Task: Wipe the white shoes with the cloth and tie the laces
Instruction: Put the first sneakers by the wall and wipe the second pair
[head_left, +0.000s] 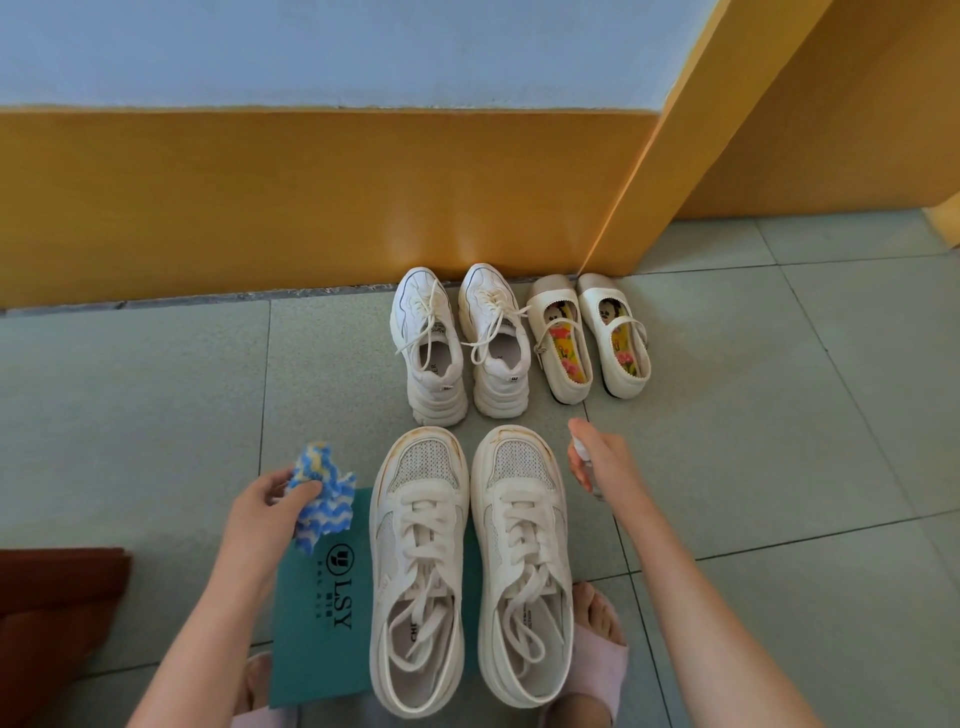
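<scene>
The two white shoes (421, 571), mesh-toed, thick-soled and stained at the rims, stand side by side on a flat teal bag (322, 623), laces loose. The left hand (265, 512) has its fingers pinching a crumpled wavy blue, yellow and white cloth (322, 493). The right hand (605, 467) has its fingers curled round a small clear bottle (583, 451). Two more pairs, chunky sneakers (457, 338) and cream strap shoes (587, 338), line the orange wall (260, 208) on the grey-green tiled floor (156, 389).

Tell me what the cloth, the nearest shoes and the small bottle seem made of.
The cloth: soft crinkled fabric, wavy blue-and-yellow weave, bunched in the left hand. The nearest shoes: matte, leather-like uppers, perforated mesh toes, flat woven laces. The small bottle: probably clear plastic, mostly hidden by the right hand.
</scene>
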